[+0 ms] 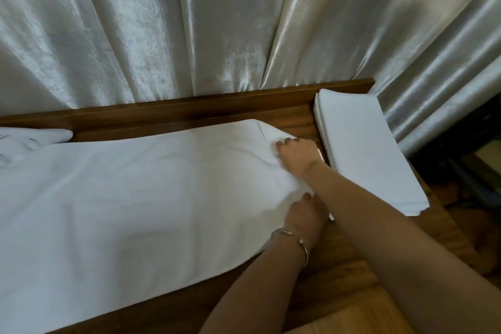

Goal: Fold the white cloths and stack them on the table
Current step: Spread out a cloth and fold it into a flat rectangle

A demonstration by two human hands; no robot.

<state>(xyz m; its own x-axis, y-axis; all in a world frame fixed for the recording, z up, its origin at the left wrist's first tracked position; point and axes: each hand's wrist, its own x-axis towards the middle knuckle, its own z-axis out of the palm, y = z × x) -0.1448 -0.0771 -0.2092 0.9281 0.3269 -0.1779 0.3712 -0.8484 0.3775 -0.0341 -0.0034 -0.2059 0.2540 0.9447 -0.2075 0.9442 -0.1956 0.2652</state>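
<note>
Right now both forearms reach forward over the wooden table (349,274) and meet at the right end of a large white cloth (130,198), which lies spread lengthwise across the tabletop, its near edge running along the table's front. The right hand (295,153) is the farther of the two: its arm crosses in from the lower right, the wrist bends down and the fingers are curled onto the cloth's far right corner, apparently pinching the fabric there. The left hand (305,214), with a thin metal bangle (298,241) on its wrist, sits nearer at the cloth's right edge, fingers curled over the hem and gripping it; the fingertips themselves are hidden under the fabric. Just beside the hands, on the right end of the table, rests a neat stack of folded white cloths (363,149). More rumpled white fabric (29,138) lies at the far left. Behind the table hangs a shiny pale curtain (189,30).
</note>
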